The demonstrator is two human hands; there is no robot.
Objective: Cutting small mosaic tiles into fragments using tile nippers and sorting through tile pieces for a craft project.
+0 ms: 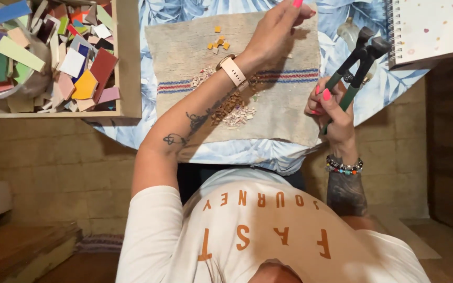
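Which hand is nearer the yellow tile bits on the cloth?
Left. The left hand hovers over the cloth, just right of the yellow tile bits in the picture. The right hand is farther right and nearer the body, holding nippers.

Wearing a white short-sleeved shirt (268, 230) with orange lettering, sporting a pale pink watch (232, 69) near the left hand (279, 26), displaying dark forearm tattoos (197, 121), bright pink nails (326, 95), carrying a multicoloured beaded bracelet (344, 167) below the right hand (330, 110)
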